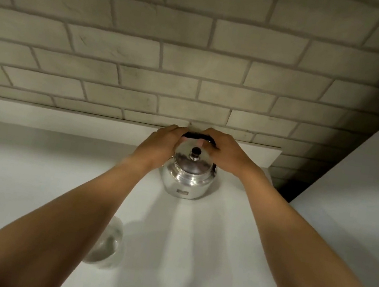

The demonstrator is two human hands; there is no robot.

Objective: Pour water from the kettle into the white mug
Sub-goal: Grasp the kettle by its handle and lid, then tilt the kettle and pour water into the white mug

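One metal kettle (186, 177) stood on the white countertop (216, 247), close to the brick-pattern wall (171, 66) at the back. Its one black handle (197, 136) arched over the one domed lid (192, 160), which carried a single dark knob (196, 151).

Two bare hands were on it. The left hand (158, 147) wrapped the left end of the handle, fingers curled closed around it, a fingertip showing just under the bar. The right hand (225, 152) gripped the right end in the same way, fingers bent tight over the handle and touching the lid's edge.

One white mug (107, 245) sat well nearer than the fingers, partly hidden under the left forearm, upright on the counter and well apart from the kettle.

A low white ledge (63, 119) ran along the foot of the wall, level with the fingertips. A plain white panel (363, 183) rose at the right, beyond the right hand.
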